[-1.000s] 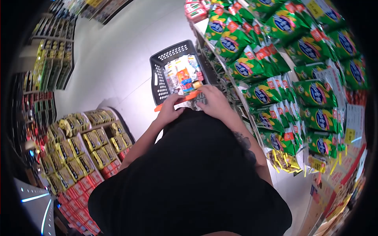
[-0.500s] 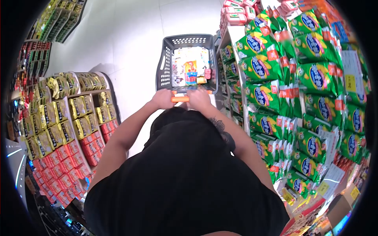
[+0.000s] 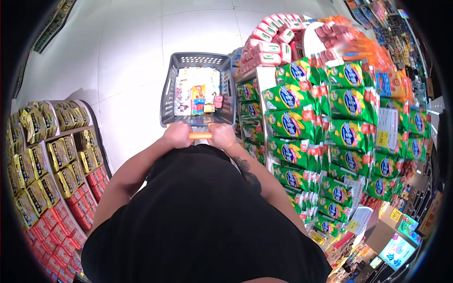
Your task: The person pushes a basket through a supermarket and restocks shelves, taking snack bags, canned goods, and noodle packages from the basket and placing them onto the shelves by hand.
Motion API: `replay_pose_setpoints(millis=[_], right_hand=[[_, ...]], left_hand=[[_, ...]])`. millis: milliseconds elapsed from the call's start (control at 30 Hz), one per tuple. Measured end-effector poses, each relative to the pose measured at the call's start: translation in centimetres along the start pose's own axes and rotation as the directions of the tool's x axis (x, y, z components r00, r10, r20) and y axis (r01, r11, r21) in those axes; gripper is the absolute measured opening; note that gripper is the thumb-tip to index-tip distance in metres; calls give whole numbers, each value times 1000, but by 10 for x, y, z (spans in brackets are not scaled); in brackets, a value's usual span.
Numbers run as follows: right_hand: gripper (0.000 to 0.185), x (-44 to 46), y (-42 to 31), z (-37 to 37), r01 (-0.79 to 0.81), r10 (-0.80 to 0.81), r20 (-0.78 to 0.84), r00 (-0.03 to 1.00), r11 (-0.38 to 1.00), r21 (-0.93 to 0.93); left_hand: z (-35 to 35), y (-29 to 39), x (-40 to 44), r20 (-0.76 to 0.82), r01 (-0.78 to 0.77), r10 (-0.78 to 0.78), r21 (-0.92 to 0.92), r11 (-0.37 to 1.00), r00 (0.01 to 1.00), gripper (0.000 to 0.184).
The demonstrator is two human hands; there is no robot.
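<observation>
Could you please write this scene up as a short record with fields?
Left hand: closed around the orange handle
Right hand: closed around the same handle
Basket: dark, with perforated walls, just beyond the handle
Basket contents: orange-and-blue pack, pink items, small yellow item, white packaging
Right side: stacked green bags, pink packs farther ahead
Left side: gold packs above red packs
Floor: pale, with thin seams
</observation>
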State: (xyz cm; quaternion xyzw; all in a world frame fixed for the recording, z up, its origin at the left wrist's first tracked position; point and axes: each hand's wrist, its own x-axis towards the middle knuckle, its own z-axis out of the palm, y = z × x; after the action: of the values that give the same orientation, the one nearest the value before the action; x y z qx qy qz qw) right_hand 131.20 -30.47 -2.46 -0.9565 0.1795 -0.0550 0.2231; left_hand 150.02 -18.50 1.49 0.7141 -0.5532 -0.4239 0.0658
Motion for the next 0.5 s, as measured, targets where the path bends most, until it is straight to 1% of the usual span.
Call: replay_pose_setpoints(millis=[33, 67, 100, 167, 200, 267, 300, 367, 400, 467, 500], right_hand=[[17, 8, 5, 0, 9, -9, 11, 1000, 1000, 1], [17, 17, 11, 2, 5, -6, -22, 1000, 1000, -19], [17, 25, 17, 3, -1, -1, -56, 998, 999, -35], [16, 42, 24, 0, 5, -8, -83, 997, 999, -46], [15, 51, 30, 1, 34, -38, -121, 992, 999, -34], [16, 67, 36, -2, -23, 17, -97, 995, 998, -60], [16, 76, 40, -2, -53, 45, -101, 994, 996, -76], [17, 99, 47, -10, -90, 80, -84, 993, 988, -125], [17, 110, 56, -11, -95, 90, -64, 994, 992, -88], [18, 134, 65, -19, -85, 80, -43, 996, 987, -134], [18, 143, 71, -21, -93, 89, -33, 995, 984, -154]], left_hand=[[-7, -3, 7, -5, -20, 20, 24, 1000, 1000, 20], [-13, -7, 14, -8, -36, 36, 49, 998, 999, 20], [-15, -16, 24, -32, -48, 49, 25, 999, 998, 20], [-14, -29, 40, -118, -77, 87, 84, 993, 989, 24], [-15, -32, 47, -167, -72, 88, 98, 993, 982, 24], [-20, -40, 63, -253, -87, 111, 102, 991, 961, 27], [-29, -42, 70, -249, -84, 107, 104, 991, 963, 27], [-48, -43, 87, -314, -93, 144, 172, 981, 938, 28], [-53, -46, 97, -297, -93, 140, 168, 981, 945, 28], [-67, -49, 115, -373, -71, 120, 142, 987, 920, 29], [-74, -50, 122, -374, -71, 117, 135, 988, 920, 29]])
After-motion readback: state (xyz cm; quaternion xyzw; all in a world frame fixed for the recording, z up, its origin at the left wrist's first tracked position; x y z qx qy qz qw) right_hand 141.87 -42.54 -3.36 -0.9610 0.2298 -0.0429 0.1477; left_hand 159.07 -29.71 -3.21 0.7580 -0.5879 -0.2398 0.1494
